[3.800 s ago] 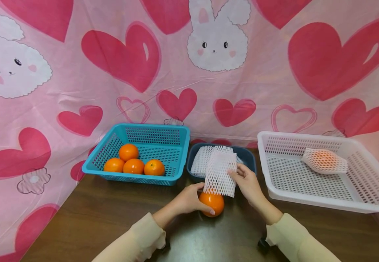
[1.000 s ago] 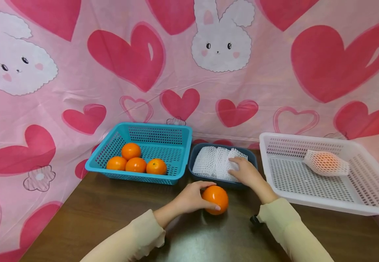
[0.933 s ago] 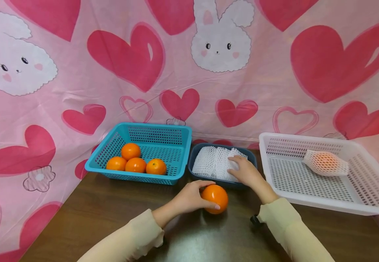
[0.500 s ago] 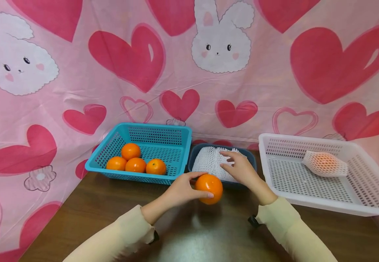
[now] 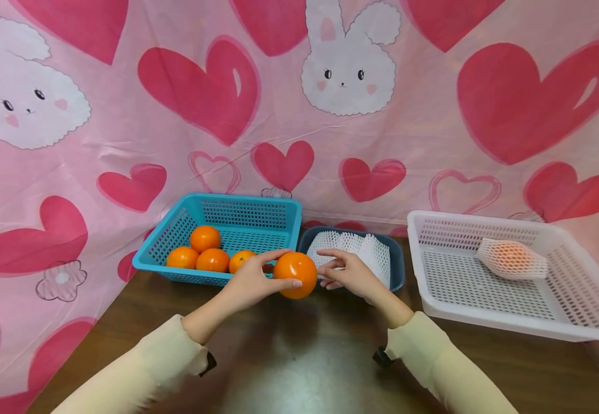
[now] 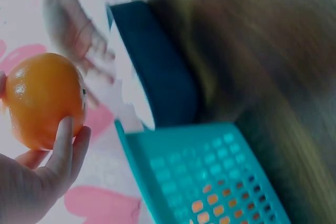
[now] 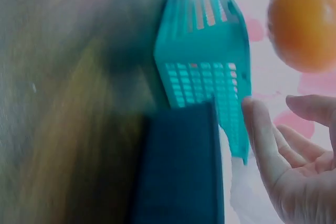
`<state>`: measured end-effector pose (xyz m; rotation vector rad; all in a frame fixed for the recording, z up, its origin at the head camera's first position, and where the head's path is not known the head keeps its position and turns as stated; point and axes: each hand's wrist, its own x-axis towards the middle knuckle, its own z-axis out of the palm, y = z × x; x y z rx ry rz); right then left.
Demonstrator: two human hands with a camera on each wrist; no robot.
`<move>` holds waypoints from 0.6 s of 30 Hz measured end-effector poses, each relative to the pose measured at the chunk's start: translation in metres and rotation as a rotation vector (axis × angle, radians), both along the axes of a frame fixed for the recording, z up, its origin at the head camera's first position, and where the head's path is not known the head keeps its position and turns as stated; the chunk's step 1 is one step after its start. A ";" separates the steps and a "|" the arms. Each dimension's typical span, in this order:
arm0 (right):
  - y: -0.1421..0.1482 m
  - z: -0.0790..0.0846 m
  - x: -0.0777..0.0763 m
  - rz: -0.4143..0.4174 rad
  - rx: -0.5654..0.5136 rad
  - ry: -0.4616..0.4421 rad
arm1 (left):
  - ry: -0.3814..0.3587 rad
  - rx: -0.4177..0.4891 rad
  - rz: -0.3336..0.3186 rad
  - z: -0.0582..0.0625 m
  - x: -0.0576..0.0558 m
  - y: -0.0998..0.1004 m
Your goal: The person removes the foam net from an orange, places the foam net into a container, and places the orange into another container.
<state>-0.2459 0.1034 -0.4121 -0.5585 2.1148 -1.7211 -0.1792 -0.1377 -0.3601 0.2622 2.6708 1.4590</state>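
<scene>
My left hand (image 5: 251, 283) grips an orange (image 5: 296, 275) from its left side, thumb in front and fingers behind, lifted above the table. In the left wrist view the same orange (image 6: 46, 100) sits between thumb and fingers. My right hand (image 5: 352, 277) is just right of the orange, holding nothing, its fingers extended and loosely bent toward the fruit. The right wrist view shows a gap between those fingers and the orange (image 7: 304, 25). Behind the right hand, white foam net sleeves (image 5: 377, 253) lie in a dark blue tray (image 5: 397, 264).
On the left, a turquoise basket (image 5: 273, 215) holds several oranges (image 5: 212, 260). A white basket (image 5: 477, 313) on the right contains one orange in a foam net (image 5: 512, 259). A brown table (image 5: 299, 368) lies beneath, with a pink heart-patterned cloth (image 5: 273, 115) behind.
Earlier, a net sleeve was in my right hand over the orange; it then lay back in the tray. My left hand has since raised the orange leftward, and my right hand has followed left, off the sleeves.
</scene>
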 end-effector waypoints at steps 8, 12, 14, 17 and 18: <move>-0.023 -0.012 0.007 0.082 -0.072 -0.070 | 0.040 0.000 0.062 0.014 -0.013 -0.032; -0.034 -0.018 0.009 0.062 -0.101 -0.086 | 0.045 -0.035 0.129 0.017 -0.019 -0.049; -0.040 -0.021 0.011 0.044 -0.115 -0.092 | 0.053 -0.057 0.162 0.018 -0.022 -0.056; -0.047 -0.024 0.014 0.008 -0.164 -0.124 | 0.069 -0.082 0.196 0.017 -0.028 -0.066; -0.050 -0.025 0.015 -0.005 -0.187 -0.144 | 0.071 -0.088 0.212 0.016 -0.030 -0.069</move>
